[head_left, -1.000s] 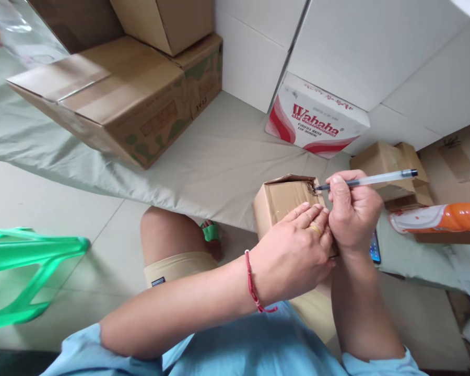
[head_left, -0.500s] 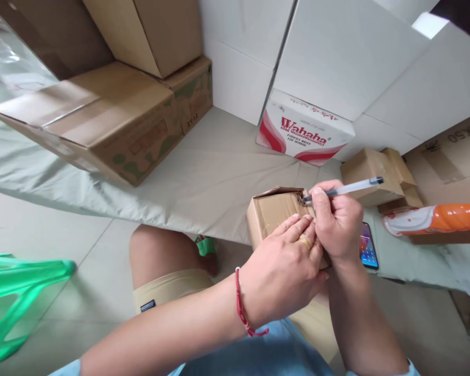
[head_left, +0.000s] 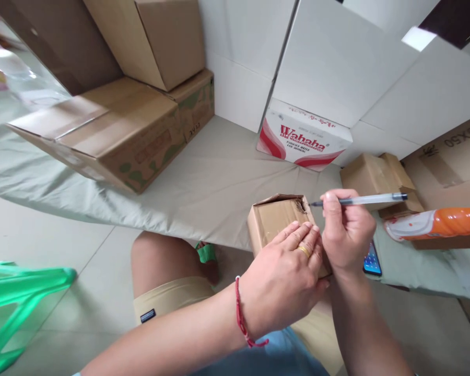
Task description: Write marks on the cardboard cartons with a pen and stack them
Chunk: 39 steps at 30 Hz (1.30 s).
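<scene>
A small brown cardboard box (head_left: 272,216) rests at the near edge of the cloth-covered table, with a ragged dark hole at its upper right corner. My left hand (head_left: 288,269), wearing a ring and a red string bracelet, grips the box, fingers across its top and thumb at its right side. Between the thumb and fingers of my right hand (head_left: 347,230) is a pen (head_left: 376,199). The pen's tip points left, just right of the hole and apart from it.
Large cardboard boxes (head_left: 129,125) stand at the left, a Wahaha carton (head_left: 303,137) against the white wall. Right of my hands lie a phone (head_left: 372,261), an orange-and-white bottle (head_left: 438,222) and small boxes (head_left: 370,177). A green plastic stool (head_left: 19,292) is at lower left.
My right hand has moved right with the pen, and the tip has come out of the ragged hole, which now shows more fully. My left hand remains on the box.
</scene>
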{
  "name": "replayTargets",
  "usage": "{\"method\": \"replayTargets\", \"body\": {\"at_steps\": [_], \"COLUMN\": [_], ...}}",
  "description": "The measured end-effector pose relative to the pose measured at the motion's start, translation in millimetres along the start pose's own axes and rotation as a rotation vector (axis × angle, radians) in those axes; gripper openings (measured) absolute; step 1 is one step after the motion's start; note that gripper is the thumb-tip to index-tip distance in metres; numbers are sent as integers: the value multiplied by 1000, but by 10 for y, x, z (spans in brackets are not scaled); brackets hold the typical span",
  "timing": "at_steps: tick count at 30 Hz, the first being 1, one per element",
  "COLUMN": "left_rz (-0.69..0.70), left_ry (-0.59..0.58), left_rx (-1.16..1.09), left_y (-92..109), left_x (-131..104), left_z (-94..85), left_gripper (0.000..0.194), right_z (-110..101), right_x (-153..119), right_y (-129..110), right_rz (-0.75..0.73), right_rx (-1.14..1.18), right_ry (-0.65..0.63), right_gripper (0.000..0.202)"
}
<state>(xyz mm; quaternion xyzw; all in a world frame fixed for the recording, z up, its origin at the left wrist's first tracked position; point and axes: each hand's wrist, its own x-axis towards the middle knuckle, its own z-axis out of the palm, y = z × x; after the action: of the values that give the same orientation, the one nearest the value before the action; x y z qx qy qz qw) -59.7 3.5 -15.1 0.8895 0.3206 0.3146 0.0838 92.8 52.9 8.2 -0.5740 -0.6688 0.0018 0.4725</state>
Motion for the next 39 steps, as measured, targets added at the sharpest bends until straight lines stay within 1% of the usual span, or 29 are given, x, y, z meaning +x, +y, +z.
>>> {"method": "replayTargets", "body": {"at_steps": [3,6,9,14,16,20,21,25,30,33,35,39], "left_rz": [-3,-19,-21,-7,-6,0,5,1,2,1,-3,0], "left_ry": [-3,-34,-34,-17,-17,-9,-4,-7,-7,-5,-1,18], "left_rx": [-13,-39,-52,-39,-34,-8,-3,-7,-1,-3,0,20], "left_y": [-6,-8,-7,-9,-9,-10,-10,-9,-8,-10,-12,-12], "left_x": [19,34,34,24,24,26,27,29,32,34,35,33], "left_z": [-10,-24,-28,-19,-16,-11,-10,-8,-4,-1,-1,-2], "left_gripper": [52,49,46,45,45,48,48,46,50,48,48,50], "right_z": [-29,-23,4,27,25,19,18,20,17,19,22,22], "right_x": [-27,-20,7,34,35,33,33,31,30,34,37,29], "right_y": [17,19,0,-14,0,20,19,7,12,13,15,25], "right_rz": [2,-1,-25,-72,-92,-105,-106,-106,-113,-146,-158,-136], "right_rx": [11,11,5,-14,-63,-156,-149,-112,-171,-147,-166,-188], "right_ry": [38,-20,-75,-101,-84,-8,-6,-63,12,-25,-22,50], "right_gripper": [34,35,37,36,36,38,38,39,39,36,35,31]}}
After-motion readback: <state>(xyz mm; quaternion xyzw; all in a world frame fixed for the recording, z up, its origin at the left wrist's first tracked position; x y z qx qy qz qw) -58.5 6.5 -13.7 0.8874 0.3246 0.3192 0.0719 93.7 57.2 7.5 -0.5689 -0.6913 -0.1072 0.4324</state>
